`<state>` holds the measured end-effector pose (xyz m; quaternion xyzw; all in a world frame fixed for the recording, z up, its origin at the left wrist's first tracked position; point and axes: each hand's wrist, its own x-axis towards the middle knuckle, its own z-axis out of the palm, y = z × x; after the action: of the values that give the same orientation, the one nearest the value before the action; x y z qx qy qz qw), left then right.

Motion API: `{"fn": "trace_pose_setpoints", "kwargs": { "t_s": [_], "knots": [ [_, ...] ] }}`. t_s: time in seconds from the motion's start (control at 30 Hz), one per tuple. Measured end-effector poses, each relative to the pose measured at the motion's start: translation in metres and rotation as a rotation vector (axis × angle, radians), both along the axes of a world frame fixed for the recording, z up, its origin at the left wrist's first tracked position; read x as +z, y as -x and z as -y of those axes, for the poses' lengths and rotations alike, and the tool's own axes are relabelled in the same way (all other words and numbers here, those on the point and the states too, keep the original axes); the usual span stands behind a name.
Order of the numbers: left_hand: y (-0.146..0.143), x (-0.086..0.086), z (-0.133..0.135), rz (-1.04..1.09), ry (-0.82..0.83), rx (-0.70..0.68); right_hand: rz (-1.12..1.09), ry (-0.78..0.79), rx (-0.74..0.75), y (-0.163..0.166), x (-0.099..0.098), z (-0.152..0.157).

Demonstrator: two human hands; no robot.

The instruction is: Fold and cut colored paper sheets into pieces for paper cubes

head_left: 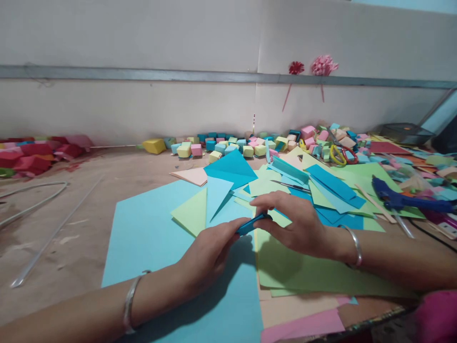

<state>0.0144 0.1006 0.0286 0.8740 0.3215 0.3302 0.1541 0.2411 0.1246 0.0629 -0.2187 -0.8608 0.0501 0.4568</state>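
A small folded piece of dark blue paper (247, 227) is held between both hands, above large sheets on the table. My left hand (209, 250) pinches its left end. At its right end, my right hand (291, 221) has thumb and fingers curled around the edge. Beneath my left hand lies a big light blue sheet (143, 238); under my right hand is a light green sheet (321, 271). Just beyond are a folded light green piece (193, 212), a creased blue square (232, 169) and a pair of scissors (291, 185) partly among paper scraps.
Many small paper cubes (221, 145) line the wall, with red paper shapes (32, 157) at far left. A blue glue gun (403, 197) lies right, near yellow-and-red-handled scissors (341, 155). A clear glue stick (53, 238) and a white wire (35, 202) are left.
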Motion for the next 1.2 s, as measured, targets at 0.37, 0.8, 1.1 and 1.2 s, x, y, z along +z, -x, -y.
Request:
{"fn": "trace_pose_setpoints", "kwargs": {
  "t_s": [0.37,0.8,1.1,1.2],
  "knots": [
    [-0.005,0.016,-0.003,0.062,0.149,0.166,-0.084,0.346,-0.04,0.0,0.003,-0.009],
    [-0.007,0.026,0.006,0.111,0.125,0.104,-0.074,0.536,0.07,0.004,-0.003,0.001],
    [-0.008,0.017,0.012,-0.03,-0.051,0.005,0.272,-0.056,0.082,0.013,-0.019,0.004],
    [-0.007,0.021,0.012,-0.018,-0.059,0.008,0.27,-0.054,0.098,0.01,-0.017,0.0]
  ]
}}
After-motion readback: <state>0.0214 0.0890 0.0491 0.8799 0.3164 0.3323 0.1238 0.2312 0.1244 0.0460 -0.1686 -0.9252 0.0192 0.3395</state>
